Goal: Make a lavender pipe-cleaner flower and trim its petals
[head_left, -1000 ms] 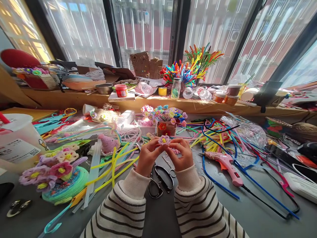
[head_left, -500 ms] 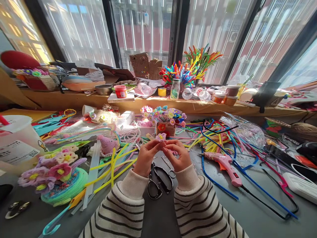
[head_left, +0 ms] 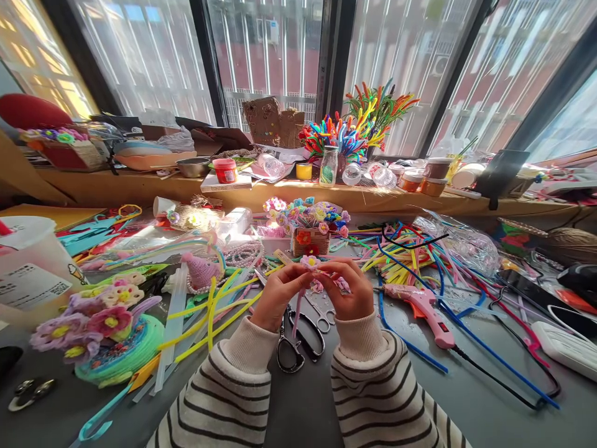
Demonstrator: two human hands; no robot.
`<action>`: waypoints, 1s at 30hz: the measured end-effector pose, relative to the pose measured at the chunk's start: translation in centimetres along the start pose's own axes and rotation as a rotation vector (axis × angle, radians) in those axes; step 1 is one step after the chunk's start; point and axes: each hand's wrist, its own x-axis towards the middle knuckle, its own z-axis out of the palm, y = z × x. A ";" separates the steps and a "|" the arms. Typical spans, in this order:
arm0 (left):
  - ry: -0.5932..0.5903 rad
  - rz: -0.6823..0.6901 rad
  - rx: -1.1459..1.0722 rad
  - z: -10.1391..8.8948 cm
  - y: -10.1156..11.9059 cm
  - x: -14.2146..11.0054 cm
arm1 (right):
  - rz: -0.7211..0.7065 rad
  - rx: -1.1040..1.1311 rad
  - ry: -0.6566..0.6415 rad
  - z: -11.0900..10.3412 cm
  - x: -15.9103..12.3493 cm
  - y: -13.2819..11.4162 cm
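Note:
A small pink pipe-cleaner flower [head_left: 310,262] with a yellow centre is pinched between the fingertips of my left hand [head_left: 278,295] and my right hand [head_left: 349,290]. Its pink stem [head_left: 297,311] hangs down below my left fingers. Under my hands lie black-handled scissors [head_left: 290,356] and a smaller silver pair of scissors [head_left: 323,320]. Small pink flowers [head_left: 342,285] rest on the table just behind my right fingers. Beyond the held flower stands a woven box [head_left: 321,244] full of colourful fuzzy flowers.
A pink glue gun [head_left: 426,308] with a black cord lies at right beside blue pipe cleaners [head_left: 408,345]. Yellow pipe cleaners [head_left: 212,317], clear glue sticks [head_left: 171,326] and a green flower-topped piece [head_left: 119,358] are at left. A drink cup [head_left: 30,274] stands far left.
My right hand has shifted slightly right, its fingers now stretched toward the flower. The flower has turned to show its yellow centre, and its stem now shows below my left hand.

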 end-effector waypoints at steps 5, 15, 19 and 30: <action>-0.027 0.015 0.063 0.1 0.0 0.0 | 0.012 -0.044 0.002 0.1 -0.1 -0.2; -0.061 0.049 0.115 0.3 0.2 -0.1 | 0.043 -0.031 0.050 0.1 -0.2 0.1; -0.063 0.064 0.098 0.3 0.1 -0.2 | 0.098 -0.026 0.041 0.2 -0.2 -0.2; 0.279 -0.036 -0.147 -0.1 0.0 0.5 | 0.504 -0.747 -0.713 -1.3 -2.0 0.0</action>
